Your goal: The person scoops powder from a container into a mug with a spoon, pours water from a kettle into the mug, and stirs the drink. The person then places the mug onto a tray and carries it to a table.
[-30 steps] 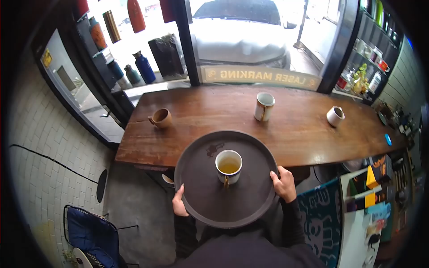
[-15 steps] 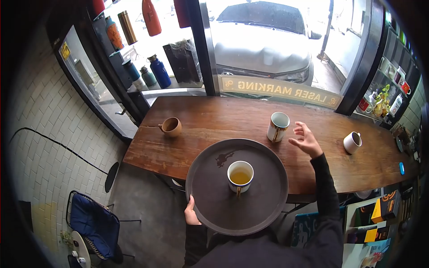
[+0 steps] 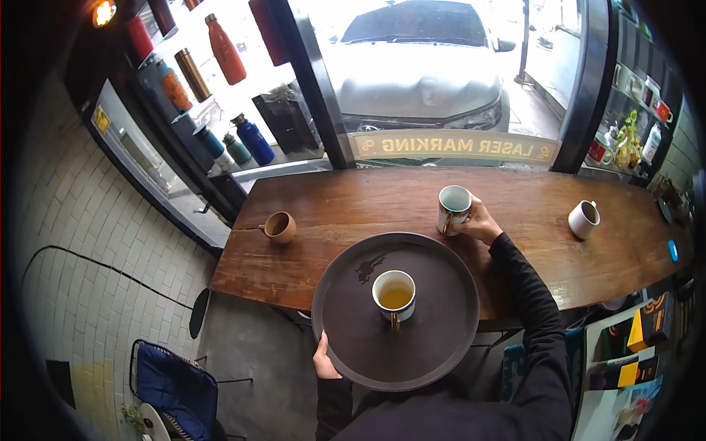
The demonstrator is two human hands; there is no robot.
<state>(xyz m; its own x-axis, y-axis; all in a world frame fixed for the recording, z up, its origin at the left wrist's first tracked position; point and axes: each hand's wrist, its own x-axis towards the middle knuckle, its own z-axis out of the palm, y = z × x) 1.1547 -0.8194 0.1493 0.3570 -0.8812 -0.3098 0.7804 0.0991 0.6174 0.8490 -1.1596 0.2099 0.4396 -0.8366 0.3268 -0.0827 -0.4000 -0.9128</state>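
Note:
My left hand (image 3: 326, 359) grips the left rim of a round dark serving tray (image 3: 441, 331), thumb on top and the other fingers hidden beneath. On the tray stands a white mug (image 3: 394, 298) with yellowish liquid inside and its gold handle toward me. A wet patch (image 3: 370, 267) marks the tray's upper left. Beyond the tray, my right hand (image 3: 481, 223) is closed around the right side of a pale mug (image 3: 448, 213) with a gold handle. That mug is upright on the wooden table; some of my fingers are hidden behind it.
On the wooden table (image 3: 346, 206), a brown cup (image 3: 279, 228) stands at left and a white mug (image 3: 583, 220) at right, near a small blue object (image 3: 673, 251). A navy chair (image 3: 176, 386) is lower left. Boxes (image 3: 647, 331) sit at lower right. Bottles (image 3: 254, 140) line the window.
My right hand has moved left from beside the pale mug and closed on it. My left hand still holds the tray. The camera view has shifted slightly.

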